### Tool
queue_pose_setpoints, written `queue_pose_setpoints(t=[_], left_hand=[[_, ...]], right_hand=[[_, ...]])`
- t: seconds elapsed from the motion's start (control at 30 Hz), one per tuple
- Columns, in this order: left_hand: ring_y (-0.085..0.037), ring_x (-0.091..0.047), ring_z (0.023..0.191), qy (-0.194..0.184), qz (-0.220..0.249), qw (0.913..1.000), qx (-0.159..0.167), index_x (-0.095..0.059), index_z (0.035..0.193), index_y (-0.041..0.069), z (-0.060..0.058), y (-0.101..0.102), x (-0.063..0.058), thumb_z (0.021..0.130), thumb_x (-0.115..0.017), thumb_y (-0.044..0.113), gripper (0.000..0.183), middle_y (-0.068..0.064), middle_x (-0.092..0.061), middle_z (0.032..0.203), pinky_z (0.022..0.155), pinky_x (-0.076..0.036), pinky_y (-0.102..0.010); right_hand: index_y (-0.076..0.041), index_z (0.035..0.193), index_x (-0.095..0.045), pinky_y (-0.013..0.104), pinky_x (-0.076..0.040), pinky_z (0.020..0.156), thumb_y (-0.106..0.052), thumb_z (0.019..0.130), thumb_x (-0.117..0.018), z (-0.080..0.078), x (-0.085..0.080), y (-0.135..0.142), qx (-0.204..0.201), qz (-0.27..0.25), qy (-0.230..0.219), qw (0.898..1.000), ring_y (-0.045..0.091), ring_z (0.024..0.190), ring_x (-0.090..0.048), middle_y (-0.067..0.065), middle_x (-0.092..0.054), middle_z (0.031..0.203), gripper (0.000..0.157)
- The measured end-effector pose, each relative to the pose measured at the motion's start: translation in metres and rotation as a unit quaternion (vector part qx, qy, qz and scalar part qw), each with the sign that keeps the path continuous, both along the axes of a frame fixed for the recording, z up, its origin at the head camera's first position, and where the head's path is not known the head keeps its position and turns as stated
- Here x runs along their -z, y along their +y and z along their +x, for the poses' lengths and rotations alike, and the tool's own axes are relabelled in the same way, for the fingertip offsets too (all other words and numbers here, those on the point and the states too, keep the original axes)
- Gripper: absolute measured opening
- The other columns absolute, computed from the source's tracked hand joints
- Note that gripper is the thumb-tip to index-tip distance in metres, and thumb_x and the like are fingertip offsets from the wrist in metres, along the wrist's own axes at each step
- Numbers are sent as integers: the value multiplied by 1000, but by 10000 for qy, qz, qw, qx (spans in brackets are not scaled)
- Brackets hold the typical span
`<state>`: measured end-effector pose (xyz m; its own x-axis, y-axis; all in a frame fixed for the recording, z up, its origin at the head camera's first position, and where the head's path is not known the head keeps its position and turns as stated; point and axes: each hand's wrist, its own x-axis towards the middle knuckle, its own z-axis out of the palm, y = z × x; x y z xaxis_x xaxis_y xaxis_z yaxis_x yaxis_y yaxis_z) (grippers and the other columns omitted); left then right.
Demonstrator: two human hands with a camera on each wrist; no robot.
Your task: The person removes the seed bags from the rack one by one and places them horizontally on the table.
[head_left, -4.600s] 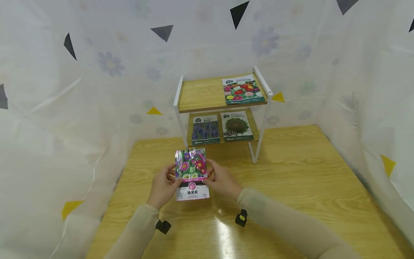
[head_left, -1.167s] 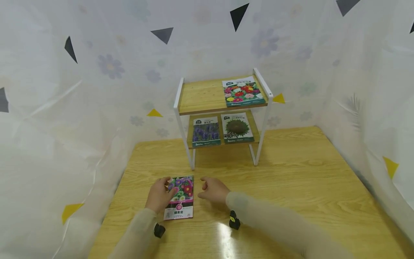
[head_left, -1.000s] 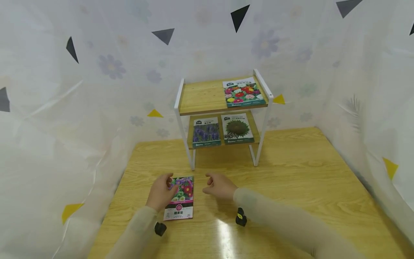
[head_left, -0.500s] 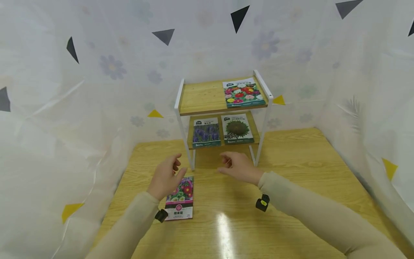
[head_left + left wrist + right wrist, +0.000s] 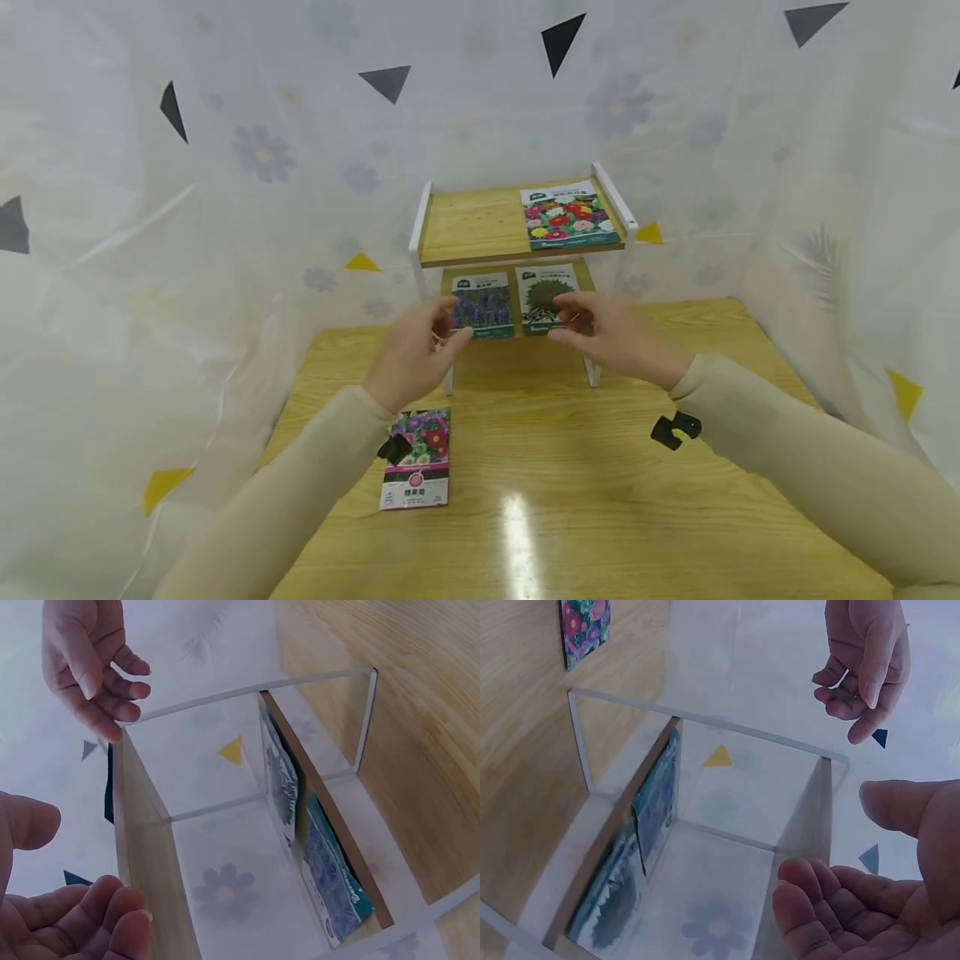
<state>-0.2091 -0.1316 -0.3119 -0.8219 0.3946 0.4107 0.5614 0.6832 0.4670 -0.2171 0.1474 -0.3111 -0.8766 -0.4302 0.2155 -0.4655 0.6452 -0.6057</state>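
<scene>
L hand [image 5: 415,348]: held up before L half of rack [image 5: 467,223]; fingers loosely bent, thumb kept apart, nothing gripped.
R hand [image 5: 622,337]: held up before R half, facing the other; fingers likewise half curled, thumb apart, nothing gripped. Whether rack is touched by either hand can't be told.
Lavender pkt [image 5: 482,315]: laid on lower shelf [image 5: 584,277], L side; L edge overlapped by L fingertips in head view.
Spiky-head pkt [image 5: 540,293]: laid just beside it, R side, same shelf; partly covered by R fingers in head view.
Zinnia pkt [image 5: 568,218]: laid on top shelf, R end, next to white side rail [image 5: 615,198].
Pink-band pkt [image 5: 417,477]: laid flat on bench [image 5: 540,467], front L of rack; upper L part hidden by L sleeve [image 5: 292,479] & black wrist unit [image 5: 395,450].
R wrist: 2nd black unit [image 5: 677,430] worn below beige R sleeve [image 5: 810,467].
Rack: stood on bench twd back, white frame, wood shelves.
Bkgd: pale curtain [image 5: 300,200] hung all round, printed w/ flowers, dk & yellow triangles.
</scene>
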Motion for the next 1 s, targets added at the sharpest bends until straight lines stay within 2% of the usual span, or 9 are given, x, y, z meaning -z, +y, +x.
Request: queue_pose_setpoints(t=[0.17,0.27,0.37,0.5,0.73,0.83,0.9,1.0], left_hand=[[-14,-54,83,175,-181,9997,69,-49,128,5,-6,18,-24,93,-50,37,47,-4,-58,101,73,-46,-32],[-16,-55,91,206,-300,9993,29,-49,128,4,-10,28,-39,93,-49,38,49,-7,-58,108,78,-45,-34],[-16,-54,92,-1,-318,9995,-86,-48,130,5,-14,38,-52,94,-47,40,50,-7,-57,111,80,-45,-34],[-16,-53,96,-371,-345,9983,-271,-47,131,6,-22,51,-66,93,-45,44,54,-5,-55,114,80,-45,-32],[-17,-52,105,-735,-467,9948,-520,-46,133,8,-43,70,-79,93,-45,44,54,-6,-55,120,85,-44,-33],[-17,-53,106,-881,-542,9928,-612,-45,133,6,-53,77,-82,94,-44,44,55,-8,-55,122,86,-44,-33],[-18,-53,107,-939,-651,9909,-707,-45,134,5,-60,82,-84,94,-42,46,57,-9,-55,122,87,-43,-33],[-19,-51,111,-936,-858,9880,-885,-46,132,5,-71,90,-85,93,-40,49,59,-9,-54,125,91,-42,-34]], right_hand=[[-5,124,-54,34,-49,70,-40,88,-58,-2,-31,14,200,529,704,9959,17,86,-59,6,-60,102,51],[-7,122,-56,34,-48,67,-43,88,-56,-4,-50,21,445,797,932,9915,15,83,-59,4,-61,100,50],[-5,124,-54,36,-47,66,-44,89,-54,-9,-66,25,665,963,971,9884,17,81,-59,6,-62,99,53],[0,128,-49,41,-47,71,-44,90,-51,-21,-83,29,810,1152,876,9861,25,88,-59,14,-61,105,58],[1,131,-45,48,-44,80,-46,91,-47,-44,-95,32,996,1524,508,9820,34,102,-54,22,-54,118,62],[2,128,-48,48,-45,78,-47,92,-47,-53,-95,31,1027,1617,446,9805,34,97,-57,23,-54,117,61],[2,122,-52,47,-46,73,-46,92,-47,-57,-94,29,1067,1735,416,9782,32,88,-59,23,-58,111,57],[3,123,-51,47,-46,73,-43,93,-46,-65,-94,24,1098,1911,284,9750,32,86,-59,23,-58,110,55]])
